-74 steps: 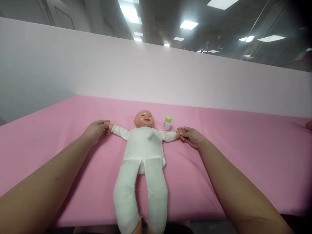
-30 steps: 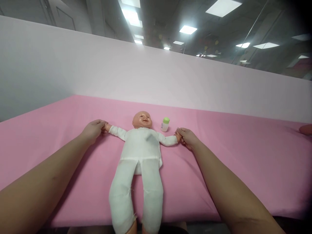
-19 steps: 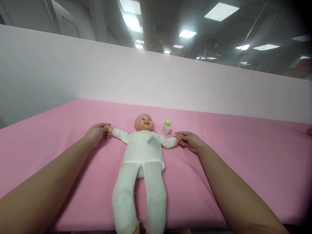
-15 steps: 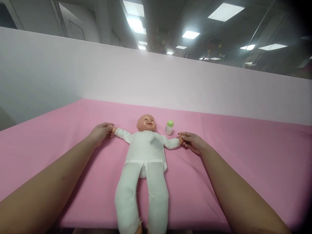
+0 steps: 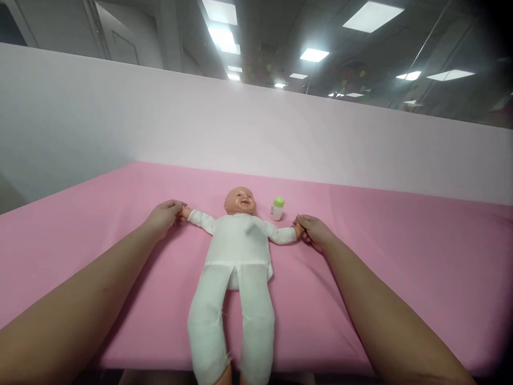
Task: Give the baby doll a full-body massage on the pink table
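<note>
A baby doll with a white cloth body and a hard, skin-toned head lies on its back, its legs toward me and its arms spread wide. My left hand is closed around the doll's small hand on the left side. On the other side my right hand pinches the doll's other hand between thumb and fingers. Close to the doll's head, just beyond my right hand, stands a small upright bottle with a green cap and a pale body. The doll's feet are cut off at the bottom edge.
The doll and bottle rest on a pink padded surface, whose front edge runs along the bottom of the view. A white wall panel rises behind it, with glass and lit ceiling panels above.
My right fingers have closed a little more around the doll's hand. Otherwise both hands and the doll stay nearly in place, with a slight shift of the whole view.
</note>
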### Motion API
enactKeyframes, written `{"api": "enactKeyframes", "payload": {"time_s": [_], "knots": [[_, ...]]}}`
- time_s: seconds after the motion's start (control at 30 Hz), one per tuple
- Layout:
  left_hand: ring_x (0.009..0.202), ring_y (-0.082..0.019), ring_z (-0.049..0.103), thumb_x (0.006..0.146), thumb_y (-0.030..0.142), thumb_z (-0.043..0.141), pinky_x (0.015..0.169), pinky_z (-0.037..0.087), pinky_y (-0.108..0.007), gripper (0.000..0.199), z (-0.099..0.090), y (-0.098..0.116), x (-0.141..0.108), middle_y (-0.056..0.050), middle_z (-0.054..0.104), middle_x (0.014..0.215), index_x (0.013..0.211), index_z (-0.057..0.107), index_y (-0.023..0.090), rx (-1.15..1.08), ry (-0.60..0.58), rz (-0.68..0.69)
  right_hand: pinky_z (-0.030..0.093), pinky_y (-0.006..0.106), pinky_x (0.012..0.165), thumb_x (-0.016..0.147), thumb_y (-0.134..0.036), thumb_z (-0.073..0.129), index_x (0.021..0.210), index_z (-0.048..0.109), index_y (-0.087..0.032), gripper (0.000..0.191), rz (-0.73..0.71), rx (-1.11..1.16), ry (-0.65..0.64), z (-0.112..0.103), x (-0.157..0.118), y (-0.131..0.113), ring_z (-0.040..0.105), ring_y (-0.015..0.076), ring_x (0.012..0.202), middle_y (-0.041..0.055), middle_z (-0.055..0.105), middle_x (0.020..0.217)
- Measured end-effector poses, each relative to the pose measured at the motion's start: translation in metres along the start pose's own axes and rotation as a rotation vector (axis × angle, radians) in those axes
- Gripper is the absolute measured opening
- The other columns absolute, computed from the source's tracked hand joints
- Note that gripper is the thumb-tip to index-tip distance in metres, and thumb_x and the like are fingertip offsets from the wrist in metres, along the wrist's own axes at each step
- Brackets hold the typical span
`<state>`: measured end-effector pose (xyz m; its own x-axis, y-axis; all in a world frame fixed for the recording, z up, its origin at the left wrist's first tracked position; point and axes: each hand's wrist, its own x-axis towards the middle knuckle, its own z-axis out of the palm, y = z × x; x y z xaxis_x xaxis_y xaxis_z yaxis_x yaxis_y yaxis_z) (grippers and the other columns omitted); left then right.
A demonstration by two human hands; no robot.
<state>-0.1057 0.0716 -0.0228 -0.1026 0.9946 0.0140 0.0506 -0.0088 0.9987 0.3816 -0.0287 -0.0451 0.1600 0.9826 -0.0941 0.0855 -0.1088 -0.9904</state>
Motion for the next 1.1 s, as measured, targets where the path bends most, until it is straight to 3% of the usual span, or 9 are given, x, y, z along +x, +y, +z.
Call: {"api": "enactKeyframes", "payload": {"time_s": [0.33,0.6,0.9,1.1], "knots": [[0.058,-0.019,0.065,0.064,0.014,0.070,0.056,0.055,-0.030,0.043,0.001,0.009,-0.007,-0.009,0.070,0.076,0.107,0.071,0.012,-0.061,-0.021,-0.049,0.033,0.021,0.042,0.085,-0.042,0.075,0.098,0.073,-0.016,0.029,0.031,0.040,-0.035,-0.008,0.001,0.002,0.041,0.0088,0.046,-0.0009,0.055,0.057],[0.059,-0.018,0.065,0.060,0.017,0.077,0.055,0.052,-0.028,0.046,0.000,0.005,-0.004,-0.008,0.070,0.076,0.105,0.073,0.013,-0.064,-0.025,-0.028,0.048,0.025,0.051,0.081,-0.028,0.081,0.108,0.073,-0.018,0.030,0.019,0.147,-0.164,-0.016,0.000,0.003,0.056,0.0116,0.057,0.0060,0.069,0.081],[0.057,-0.016,0.062,0.066,0.035,0.084,0.054,0.051,-0.028,0.035,-0.003,-0.003,0.002,-0.007,0.070,0.075,0.094,0.076,0.016,-0.050,0.000,0.021,0.035,0.023,0.047,0.074,-0.038,0.086,0.094,0.069,-0.019,0.033,-0.036,0.074,-0.221,-0.016,-0.003,0.001,0.047,0.0097,0.051,-0.0005,0.063,0.069],[0.055,-0.017,0.061,0.073,0.029,0.073,0.052,0.051,-0.029,0.028,0.000,0.000,0.000,-0.007,0.069,0.074,0.097,0.075,0.016,0.009,0.027,0.006,0.029,0.022,0.046,0.076,-0.045,0.086,0.080,0.061,-0.020,0.036,-0.029,0.069,-0.157,-0.009,-0.002,0.000,0.039,0.0074,0.049,-0.0032,0.057,0.063]]}}
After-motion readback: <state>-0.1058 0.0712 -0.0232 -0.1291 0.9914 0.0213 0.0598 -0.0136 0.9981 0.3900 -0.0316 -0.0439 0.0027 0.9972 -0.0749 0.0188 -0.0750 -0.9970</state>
